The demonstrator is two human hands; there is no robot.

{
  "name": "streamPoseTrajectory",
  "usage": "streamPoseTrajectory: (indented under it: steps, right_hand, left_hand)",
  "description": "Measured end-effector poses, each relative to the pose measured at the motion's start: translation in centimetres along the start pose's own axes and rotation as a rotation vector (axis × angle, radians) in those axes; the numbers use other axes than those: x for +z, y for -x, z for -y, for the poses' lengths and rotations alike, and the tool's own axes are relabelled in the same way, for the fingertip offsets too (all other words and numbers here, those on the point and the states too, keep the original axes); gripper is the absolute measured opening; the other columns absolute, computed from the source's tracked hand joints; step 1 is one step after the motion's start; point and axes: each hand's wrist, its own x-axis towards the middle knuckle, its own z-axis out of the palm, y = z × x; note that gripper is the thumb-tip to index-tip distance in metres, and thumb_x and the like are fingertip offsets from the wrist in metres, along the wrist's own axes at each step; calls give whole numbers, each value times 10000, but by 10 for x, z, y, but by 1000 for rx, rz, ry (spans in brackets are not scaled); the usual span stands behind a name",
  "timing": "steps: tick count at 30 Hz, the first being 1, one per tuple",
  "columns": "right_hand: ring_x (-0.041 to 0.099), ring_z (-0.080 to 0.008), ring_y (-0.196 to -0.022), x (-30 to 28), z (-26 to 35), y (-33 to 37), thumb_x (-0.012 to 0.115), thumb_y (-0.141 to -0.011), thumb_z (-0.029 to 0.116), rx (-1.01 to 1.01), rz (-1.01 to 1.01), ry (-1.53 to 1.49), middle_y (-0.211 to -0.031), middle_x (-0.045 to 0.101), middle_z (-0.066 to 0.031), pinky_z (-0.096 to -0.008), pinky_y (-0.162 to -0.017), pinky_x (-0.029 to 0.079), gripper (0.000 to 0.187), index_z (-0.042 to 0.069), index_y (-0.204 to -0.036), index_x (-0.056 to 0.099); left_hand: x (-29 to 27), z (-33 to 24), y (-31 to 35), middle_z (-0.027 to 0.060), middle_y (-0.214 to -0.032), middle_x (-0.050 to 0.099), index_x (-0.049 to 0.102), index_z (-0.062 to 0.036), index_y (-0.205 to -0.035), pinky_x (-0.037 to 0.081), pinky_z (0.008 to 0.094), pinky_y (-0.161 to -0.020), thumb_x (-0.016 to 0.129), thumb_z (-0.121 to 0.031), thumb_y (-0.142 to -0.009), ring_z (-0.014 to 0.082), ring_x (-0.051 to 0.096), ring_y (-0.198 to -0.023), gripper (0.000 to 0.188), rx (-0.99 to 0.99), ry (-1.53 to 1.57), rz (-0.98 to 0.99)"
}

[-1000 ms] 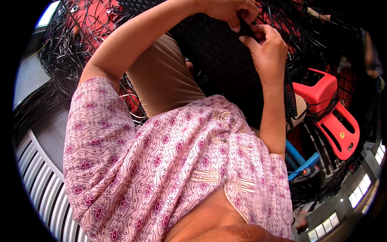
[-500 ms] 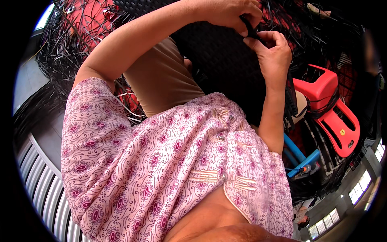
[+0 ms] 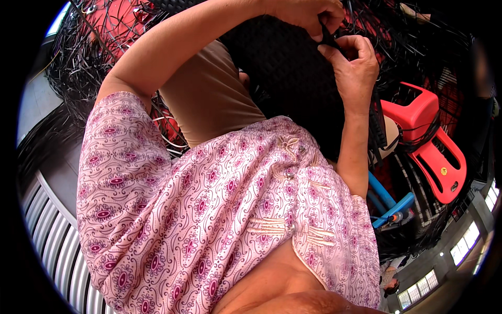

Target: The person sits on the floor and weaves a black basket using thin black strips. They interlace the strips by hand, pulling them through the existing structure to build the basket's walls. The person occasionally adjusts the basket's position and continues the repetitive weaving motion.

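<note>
A large black woven wicker piece (image 3: 293,68) lies in front of my lap, its strips dark and closely plaited. At its upper right edge my left hand (image 3: 308,17) pinches a black plastic strip (image 3: 328,37) between thumb and fingers. Just below and to the right, my right hand (image 3: 357,68) has thumb and forefinger closed at the same strip. The two sets of fingertips are only a short way apart. Where the strip enters the weave is too dark to make out.
Tangled loose black strips (image 3: 78,68) lie on red material at the left, with more at the upper right. Right of me are a red plastic chair (image 3: 418,115) and a blue frame (image 3: 389,201). Ridged grey metal (image 3: 55,230) stands at lower left. A person (image 3: 389,280) shows far off.
My left hand has shifted slightly right and down. The strip between my hands now looks broader and more upright. My right hand has hardly moved.
</note>
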Motion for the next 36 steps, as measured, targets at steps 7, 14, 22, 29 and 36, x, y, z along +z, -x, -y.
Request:
streamPoseTrajectory:
  steps: [7,14,22,29,36]
  right_hand:
    - [621,-301,-860,2,2,8,843,-722,185,-187,-91,190,-887,627,-82,-413,-791,488,271,65,-881,660]
    - [605,-284,-869,3,-3,11,817,-756,242,-288,-120,268,-861,618,-45,-413,-775,464,248,105,-873,646]
    - [599,-227,-849,9,-4,27,775,-825,254,-395,-218,542,-887,623,-7,-376,-788,444,176,146,-917,671]
    - [581,-211,-972,24,-1,51,716,-854,185,-547,-309,648,-1075,611,-20,-379,-840,436,246,154,-1097,706]
    - [552,-279,-1161,-24,-26,110,734,-836,184,-361,-275,496,-1277,575,-65,-431,-965,411,431,115,-1251,638]
  left_hand:
    - [-2,-2,-4,118,-907,648,679,-9,-929,503,397,-801,795,-88,-702,289,623,-896,267,32,64,41]
    - [-4,3,-3,108,-899,630,657,-14,-888,492,402,-820,790,-79,-714,302,601,-907,228,217,20,30]
    - [-1,-2,-5,92,-883,606,661,-33,-855,484,408,-810,789,-119,-714,294,587,-907,210,264,-26,35]
    - [-14,-23,4,65,-862,572,667,-61,-801,466,404,-788,783,-183,-736,276,572,-875,180,159,-201,87]
    - [-4,-52,8,84,-927,586,683,-68,-934,459,416,-833,744,-174,-795,291,576,-913,186,60,-339,-44]
